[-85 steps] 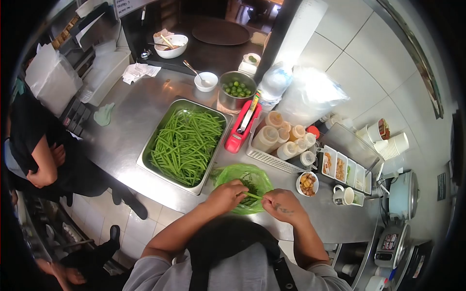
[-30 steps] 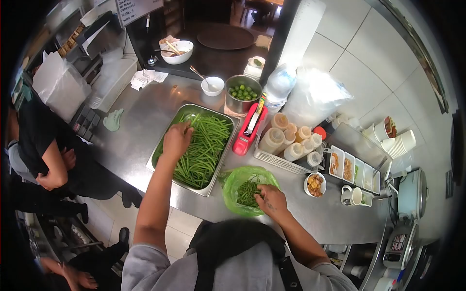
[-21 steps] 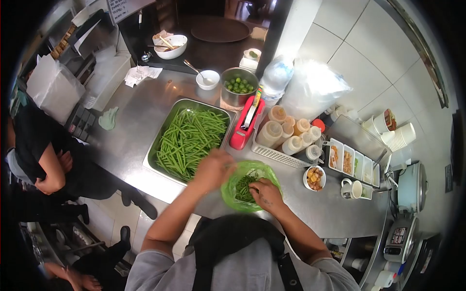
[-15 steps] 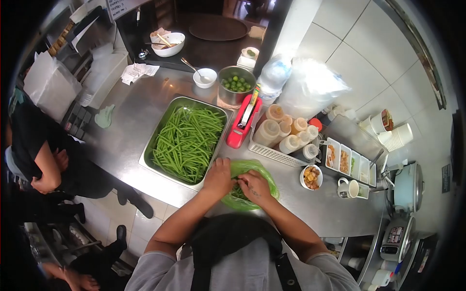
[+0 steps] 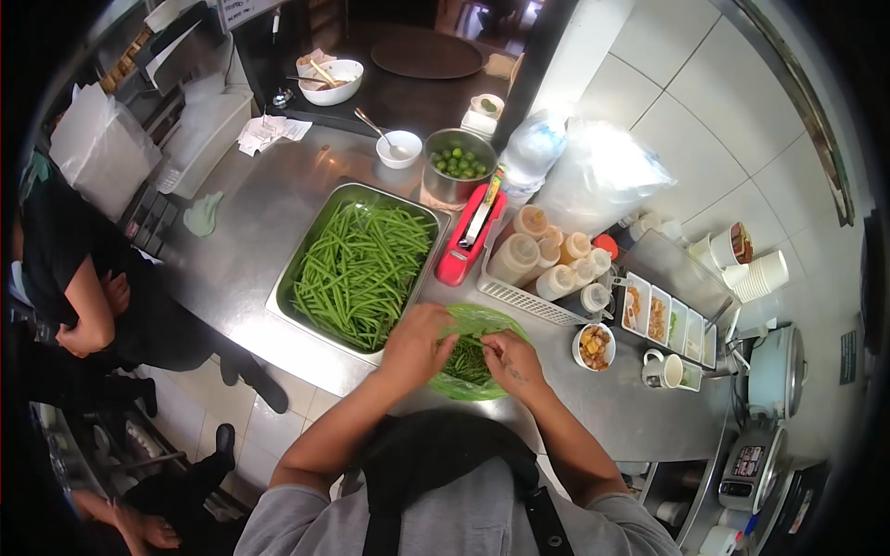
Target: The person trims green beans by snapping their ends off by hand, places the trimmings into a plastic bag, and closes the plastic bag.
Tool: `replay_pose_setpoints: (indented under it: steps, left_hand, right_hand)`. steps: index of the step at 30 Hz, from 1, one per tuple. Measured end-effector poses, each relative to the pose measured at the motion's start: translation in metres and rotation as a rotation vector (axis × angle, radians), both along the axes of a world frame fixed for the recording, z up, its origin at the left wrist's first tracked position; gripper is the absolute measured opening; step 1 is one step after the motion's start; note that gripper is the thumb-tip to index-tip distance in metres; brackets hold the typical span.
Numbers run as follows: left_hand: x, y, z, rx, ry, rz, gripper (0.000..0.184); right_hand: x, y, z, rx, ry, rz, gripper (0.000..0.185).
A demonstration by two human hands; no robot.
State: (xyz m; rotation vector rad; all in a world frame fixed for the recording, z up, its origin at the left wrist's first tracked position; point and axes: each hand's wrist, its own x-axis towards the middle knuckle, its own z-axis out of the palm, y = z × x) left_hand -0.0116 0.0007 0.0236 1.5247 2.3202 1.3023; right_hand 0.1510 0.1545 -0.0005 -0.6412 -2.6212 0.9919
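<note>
A working restaurant kitchen — steel counter [image 5: 241, 250], squeeze bottles [image 5: 533, 255], stacked cups [image 5: 760, 276], aproned people [image 5: 83, 269] nearby.

Whiteboard [image 5: 245, 10] cut off at top, its writing blurred, appliance label [image 5: 747, 461] too small

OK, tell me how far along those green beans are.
Done: short green pieces lie in the green bag. In hand: the left hand and right hand work at its opening; what they pinch is unclear. Left, probably: the long beans heaped in the metal tray, though I can't tell whether any are finished.
</note>
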Motion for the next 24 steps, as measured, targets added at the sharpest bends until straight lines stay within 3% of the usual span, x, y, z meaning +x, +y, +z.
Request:
replay_pose_setpoints:
  steps: [2, 4, 8, 10, 17, 19, 20, 22, 23, 24]
  left_hand:
    - [0.014, 0.001, -0.001, 0.087, -0.059, -0.260, 0.033]
    - [0.025, 0.004, -0.005, 0.043, -0.122, -0.268, 0.032]
    - [0.030, 0.007, -0.032, -0.026, -0.230, -0.279, 0.022]
    - [0.029, 0.006, -0.030, -0.045, -0.288, -0.275, 0.019]
    - [0.028, 0.005, -0.030, -0.055, -0.209, -0.285, 0.018]
    - [0.031, 0.007, -0.032, -0.033, -0.214, -0.287, 0.017]
    - [0.032, 0.009, -0.033, -0.023, -0.330, -0.286, 0.017]
    - [0.036, 0.010, -0.042, -0.015, -0.447, -0.282, 0.017]
    - [0.038, 0.011, -0.051, -0.007, -0.590, -0.269, 0.017]
    - [0.039, 0.012, -0.051, 0.002, -0.732, -0.255, 0.018]
  right_hand:
    - [0.004, -0.006, 0.006, -0.090, 0.024, 0.043, 0.017]
    - [0.007, -0.015, 0.013, -0.338, 0.062, -0.030, 0.019]
    - [0.010, -0.018, 0.034, -0.410, 0.095, -0.073, 0.019]
    - [0.013, -0.013, 0.036, 0.011, 0.096, 0.086, 0.018]
    - [0.014, -0.014, 0.039, 0.280, 0.021, 0.142, 0.011]
    - [0.011, -0.013, 0.025, 0.287, 0.147, 0.056, 0.007]
    - [0.010, -0.014, 0.018, 0.288, 0.148, 0.055, 0.007]
    - [0.009, -0.021, 0.010, -0.436, 0.201, -0.315, 0.010]
    - [0.009, -0.018, 0.008, -0.439, 0.200, -0.315, 0.010]
    - [0.005, -0.013, 0.010, -0.613, 0.299, -0.383, 0.012]
